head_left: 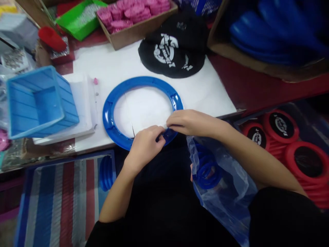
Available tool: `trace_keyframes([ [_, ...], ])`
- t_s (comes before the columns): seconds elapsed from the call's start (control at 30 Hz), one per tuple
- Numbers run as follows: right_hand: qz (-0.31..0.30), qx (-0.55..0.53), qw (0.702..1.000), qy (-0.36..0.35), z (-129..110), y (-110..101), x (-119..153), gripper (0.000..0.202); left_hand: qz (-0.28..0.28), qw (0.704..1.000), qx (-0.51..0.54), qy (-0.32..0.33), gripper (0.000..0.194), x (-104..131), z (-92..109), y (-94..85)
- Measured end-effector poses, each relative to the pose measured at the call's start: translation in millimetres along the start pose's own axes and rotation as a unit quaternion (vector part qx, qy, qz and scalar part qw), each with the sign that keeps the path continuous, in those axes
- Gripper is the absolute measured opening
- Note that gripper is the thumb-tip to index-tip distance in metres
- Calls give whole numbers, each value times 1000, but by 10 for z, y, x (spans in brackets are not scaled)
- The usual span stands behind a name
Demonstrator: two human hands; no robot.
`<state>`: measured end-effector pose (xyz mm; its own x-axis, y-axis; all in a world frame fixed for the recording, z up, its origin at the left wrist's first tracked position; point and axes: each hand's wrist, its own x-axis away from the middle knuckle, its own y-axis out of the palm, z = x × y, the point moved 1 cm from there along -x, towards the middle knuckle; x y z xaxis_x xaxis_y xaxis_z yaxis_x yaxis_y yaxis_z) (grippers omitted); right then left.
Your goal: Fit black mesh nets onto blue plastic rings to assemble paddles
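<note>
A blue plastic ring (110, 113) lies on the white sheet at the table's front edge. My left hand (147, 145) is at the ring's front rim, fingers curled, with a thin dark pointed thing sticking up beside it. At the ring's front right, my right hand (183, 121) has its fingers pressed together near the rim. Between the two hands is a small pale thing, too small to name. What each hand's fingers hold is hidden.
Black printed discs (174, 44) lie behind the ring. An empty light-blue bin (46, 106) stands left. A carton of pink pieces (136, 36) and a green tray (79, 20) are at the back. Red discs (281, 127) fill a crate at right; a plastic bag (223, 195) hangs below.
</note>
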<state>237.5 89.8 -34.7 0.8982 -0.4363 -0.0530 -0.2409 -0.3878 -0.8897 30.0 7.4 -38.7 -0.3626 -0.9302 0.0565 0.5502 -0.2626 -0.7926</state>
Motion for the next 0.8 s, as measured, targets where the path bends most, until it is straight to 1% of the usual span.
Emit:
trace_keyframes([
  [0.03,16,-27,999,-2,10,-5,11,19,-4,1000,-19,11,25,26,16,-22],
  [0.1,84,-58,995,-3,-14,-5,70,23,-2,997,-66,46,28,129,20,-110],
  [0.17,208,-47,977,29,-121,51,175,26,13,990,-106,92,35,302,-46,-254],
  [0.23,318,-19,943,91,-312,219,302,26,23,982,-139,129,48,509,-184,-415],
  [0.27,355,-3,925,137,-426,350,363,24,22,977,-161,136,51,605,-261,-480],
  [0.3,388,2,905,174,-545,505,418,21,21,974,-178,136,47,682,-327,-521],
  [0.33,403,-16,889,215,-656,676,462,18,17,972,-191,135,41,731,-367,-529],
  [0.37,401,-61,876,261,-749,851,495,20,13,970,-200,135,33,748,-370,-497],
  [0.4,386,-129,861,305,-820,1016,517,30,11,969,-206,138,26,731,-330,-424],
  [0.43,377,-207,840,330,-865,1150,530,43,10,967,-211,144,21,683,-247,-313],
  [0.47,373,-278,811,355,-880,1243,540,58,17,964,-218,150,20,615,-127,-175],
  [0.5,376,-328,779,380,-864,1283,549,72,37,962,-223,154,27,539,17,-24],
  [0.53,382,-357,752,401,-819,1268,562,84,64,958,-223,167,36,470,171,123],
  [0.57,392,-360,732,425,-747,1199,582,96,94,954,-222,180,41,421,317,248],
  [0.6,397,-342,725,448,-657,1086,608,105,122,949,-223,185,47,401,436,337],
  [0.63,377,-322,733,466,-554,943,633,113,139,943,-220,206,54,415,519,383],
  [0.67,355,-297,740,487,-444,782,659,120,138,937,-210,243,56,460,556,384],
  [0.7,307,-272,764,498,-337,618,673,120,138,932,-195,274,56,526,540,339],
  [0.73,265,-226,782,516,-235,458,679,117,131,931,-184,288,55,603,471,261],
  [0.77,215,-181,796,537,-143,313,669,114,124,935,-180,278,56,677,357,161],
  [0.8,165,-142,806,551,-63,186,641,113,126,943,-187,245,59,738,210,53],
])
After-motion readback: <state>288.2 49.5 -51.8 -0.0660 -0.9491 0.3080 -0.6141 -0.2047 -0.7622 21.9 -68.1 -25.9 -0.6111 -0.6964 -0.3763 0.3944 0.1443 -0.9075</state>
